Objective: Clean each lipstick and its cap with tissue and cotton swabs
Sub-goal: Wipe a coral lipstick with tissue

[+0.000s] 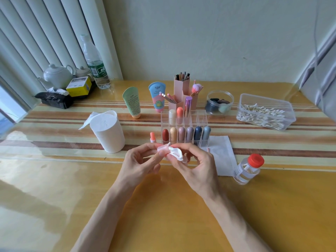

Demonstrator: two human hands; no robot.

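A: In front of the clear organizer (200,117), what are the hands doing?
B: Both are raised just in front of its front row. The left hand (140,160) pinches a translucent pink cap (161,149) between thumb and fingertips. The right hand (198,166) pinches a crumpled tissue wad (176,153) and presses it against the cap's right end. Can't tell whether the wad goes inside.
A: And the lipstick?
B: The uncapped coral lipstick (153,136) stands upright on the tabletop (163,206), just beside the organizer's front left corner. Neither hand touches it.
A: What's in the organizer?
B: Six capped sticks upright in the front row. In the back row, a white one and a coral one sit in the left compartments.
A: Supplies?
B: The tissue roll canister (108,131) is left of the organizer, with a sheet pulled up at its top. A flat tissue sheet (222,155) lies at the organizer's front right corner. A red-lidded bottle (248,170) stands just past that sheet. The cotton swab box (265,113) is well to the organizer's right, with no lid on.
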